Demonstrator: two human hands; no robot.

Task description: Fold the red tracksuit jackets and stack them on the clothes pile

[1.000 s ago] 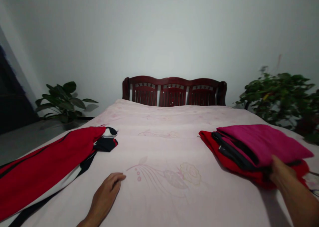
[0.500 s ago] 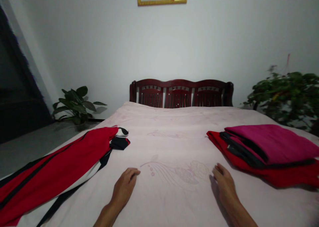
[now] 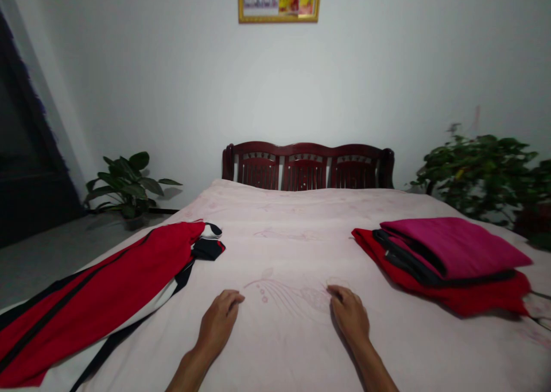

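My left hand (image 3: pixel 220 317) rests on the pink bedsheet (image 3: pixel 284 346), its fingers loosely bent and nothing in them. Across from it, my right hand (image 3: pixel 350 317) is at the printed flower pattern, likewise without anything in its loosely bent fingers. To the left lies a red garment (image 3: pixel 112 283) with black and white stripes, stretched out long, apart from my left hand. On the right is a stack of folded clothes, a magenta piece (image 3: pixel 460 248) on top, a dark layer under it and a red garment (image 3: pixel 477 300) at the bottom.
A dark wooden seat back (image 3: pixel 305 165) stands behind the bed against the white wall. Potted plants flank it, one on the left floor (image 3: pixel 129 179) and a bushier one at right (image 3: pixel 477 174). A gold-framed picture (image 3: pixel 279 19) hangs above.
My right hand has moved left, away from the folded stack and closer to my left hand. My left hand has hardly moved. The view has shifted slightly.
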